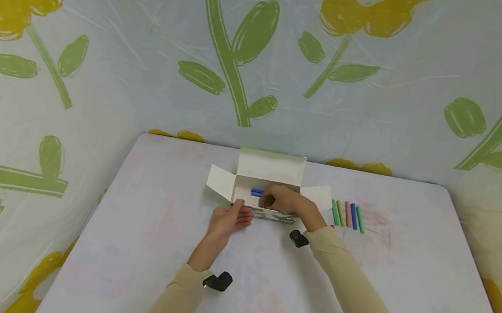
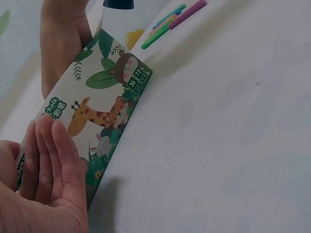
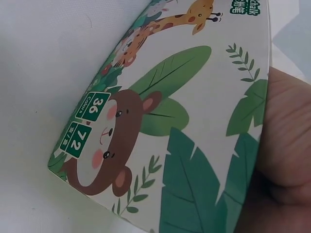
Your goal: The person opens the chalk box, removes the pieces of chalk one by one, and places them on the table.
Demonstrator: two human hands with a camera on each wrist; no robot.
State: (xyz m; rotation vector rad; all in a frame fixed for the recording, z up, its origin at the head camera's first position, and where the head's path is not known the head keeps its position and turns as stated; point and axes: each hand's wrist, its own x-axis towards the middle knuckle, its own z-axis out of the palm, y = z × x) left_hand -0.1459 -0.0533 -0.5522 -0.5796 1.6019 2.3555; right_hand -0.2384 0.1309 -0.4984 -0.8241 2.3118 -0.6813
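Observation:
An open white cardboard chalk box point(image 1: 274, 215) with printed animals lies on the table, its flaps spread outward. My left hand point(image 1: 227, 219) holds the box's front wall near the left corner, thumb at the rim and straight fingers point(image 2: 68, 160) against the printed face. Bent at the wrist, my right hand point(image 1: 280, 198) reaches down inside the box; its fingertips are hidden, so whether it holds anything does not show. Blue chalk sticks point(image 1: 256, 192) lie in the box just left of that hand. In the right wrist view, the box's front point(image 3: 194, 97) covers most of the hand.
Right of the box, several chalk sticks lie side by side on the white table point(image 1: 261, 295), among them a yellow stick point(image 1: 342, 213), a pink stick point(image 1: 348, 214) and a blue stick point(image 1: 354, 216). A flower-printed sheet point(image 1: 159, 60) hangs behind the table.

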